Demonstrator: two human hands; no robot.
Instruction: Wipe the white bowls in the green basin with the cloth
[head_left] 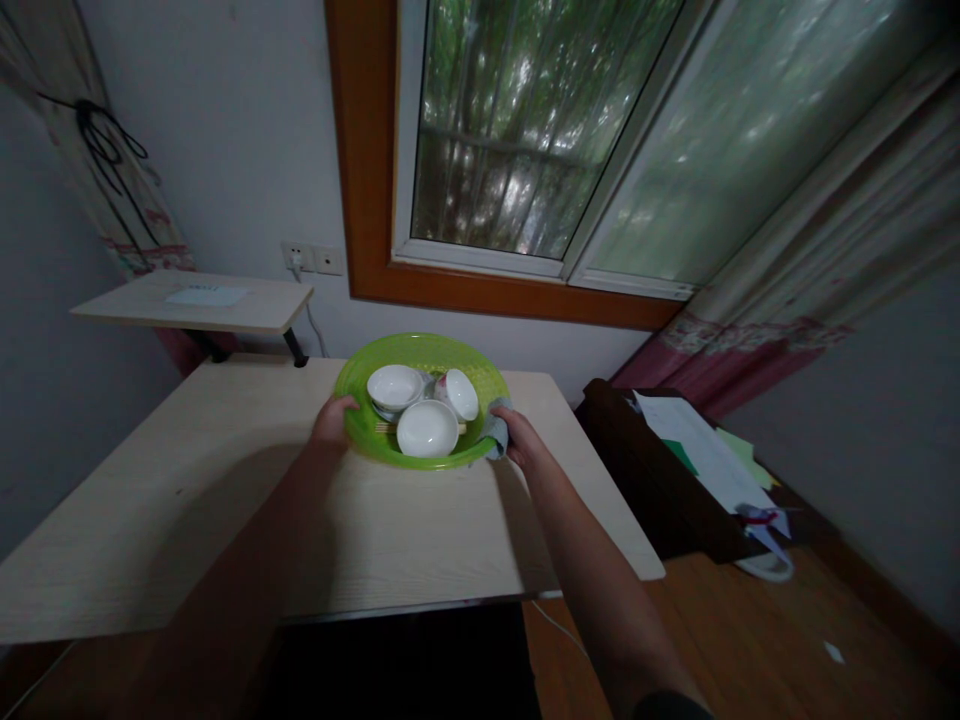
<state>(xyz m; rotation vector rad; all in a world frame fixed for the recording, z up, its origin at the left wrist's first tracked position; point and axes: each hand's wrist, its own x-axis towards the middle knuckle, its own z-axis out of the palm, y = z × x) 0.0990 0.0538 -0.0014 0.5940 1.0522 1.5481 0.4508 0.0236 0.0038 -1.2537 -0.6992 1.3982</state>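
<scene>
A round green basket (412,350) is held over the back part of the desk. Inside it are white bowls: one at the front (427,429), one at the left (394,386) resting on another dish, and a tilted one at the right (457,394). Light-coloured chopsticks (385,427) lie partly hidden under the front bowl. My left hand (332,420) grips the basket's left rim. At the right rim my right hand (517,436) is closed on the basket, with a grey cloth (495,428) between the fingers and the rim.
The pale wooden desk (420,540) carries a small raised shelf (202,302) with a paper at its back left. Behind are a wall socket (313,258) and a window. Right of the desk stands a dark brown piece of furniture (645,480) with papers on it.
</scene>
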